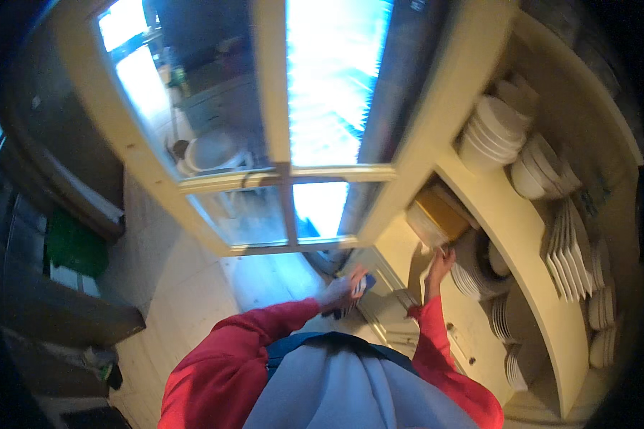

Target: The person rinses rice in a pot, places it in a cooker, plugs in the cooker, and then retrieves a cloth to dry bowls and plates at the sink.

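My left hand [356, 283] is blurred and closed around a small blue-and-white item [367, 284], whose kind I cannot make out. It hangs in front of an open lower cupboard door [392, 305]. Up at the lower shelf of a cream cabinet, my right hand [439, 265] has its fingers at the near edge of a box-like container [443, 214] with an orange-yellow face. Whether those fingers grip the container or only touch it is unclear. Close beside this hand, a stack of white plates [469, 273] stands on the same shelf.
A glazed cabinet door [282, 177] swings out ahead of me. Stacked white bowls [494, 131] and square dishes [568, 263] fill the curved upper shelf [507, 214]. More plates [507, 322] sit lower down. Drawer knobs [471, 361] project near my right sleeve. Tiled floor [177, 279] lies left.
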Tool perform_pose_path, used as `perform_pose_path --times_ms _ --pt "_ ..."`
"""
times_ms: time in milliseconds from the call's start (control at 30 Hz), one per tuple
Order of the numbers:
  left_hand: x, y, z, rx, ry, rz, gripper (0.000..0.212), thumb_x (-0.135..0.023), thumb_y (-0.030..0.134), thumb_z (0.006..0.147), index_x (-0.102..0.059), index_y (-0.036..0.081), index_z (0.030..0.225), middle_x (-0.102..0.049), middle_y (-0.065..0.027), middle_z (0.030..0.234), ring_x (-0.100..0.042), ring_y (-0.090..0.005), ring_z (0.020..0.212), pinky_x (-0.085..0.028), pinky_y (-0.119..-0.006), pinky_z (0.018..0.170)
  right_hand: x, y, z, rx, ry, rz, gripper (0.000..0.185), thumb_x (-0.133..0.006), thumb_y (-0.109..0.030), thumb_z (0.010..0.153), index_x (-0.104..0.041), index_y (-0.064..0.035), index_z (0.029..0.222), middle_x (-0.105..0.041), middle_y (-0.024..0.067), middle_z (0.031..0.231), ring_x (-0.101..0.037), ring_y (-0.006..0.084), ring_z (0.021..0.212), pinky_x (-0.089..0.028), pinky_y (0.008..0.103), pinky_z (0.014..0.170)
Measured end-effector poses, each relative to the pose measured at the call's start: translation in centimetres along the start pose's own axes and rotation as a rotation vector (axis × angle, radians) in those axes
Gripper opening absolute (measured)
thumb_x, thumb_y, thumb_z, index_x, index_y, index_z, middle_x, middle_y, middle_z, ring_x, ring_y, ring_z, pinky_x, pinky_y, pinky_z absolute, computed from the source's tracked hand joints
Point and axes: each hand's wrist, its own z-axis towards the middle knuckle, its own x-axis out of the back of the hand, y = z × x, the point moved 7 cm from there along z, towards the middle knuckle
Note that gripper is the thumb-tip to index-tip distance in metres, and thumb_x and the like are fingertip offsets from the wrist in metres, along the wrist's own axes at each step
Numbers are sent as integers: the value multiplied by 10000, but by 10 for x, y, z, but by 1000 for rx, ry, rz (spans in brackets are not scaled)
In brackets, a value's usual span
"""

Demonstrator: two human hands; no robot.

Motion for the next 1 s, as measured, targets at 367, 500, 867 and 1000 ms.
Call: perform_pose_path --times_ms 367,500,867,1000 --pt "221 -84 -348 882 162 -92 558 -572 353 793 -319 162 1252 -557 -182 999 -570 -323 918 -454 -393 773 -174 79 -441 -545 -1032 -195 403 -573 -188 790 -433 -35 1135 -553 94 897 -567 164 791 -461 268 624" --pt "321 -98 -389 614 423 -220 516 -605 244 780 -361 88 1207 -512 -173 1073 -553 -308 934 -441 -372 797 -278 18 -605 -511 -1813 -343 490 -585 -296 813 -424 -35 1195 -573 99 1017 -567 185 914 -473 302 744" --pt "536 -184 -483 541 899 217 488 -656 228 711 -435 49 1108 -445 -146 969 -420 -307 902 -347 -384 814 -541 -65 -768 -274 -1761 66 81 -508 -65 799 -559 -11 765 -558 19 686 -503 84 626 -410 234 540" --pt "610 -258 -554 746 1115 280 444 -699 280 671 -484 33 971 -468 -138 934 -433 -310 885 -361 -390 797 -672 -66 -816 196 -1658 -23 45 -517 -28 802 -542 2 781 -536 26 666 -500 72 631 -413 230 557"
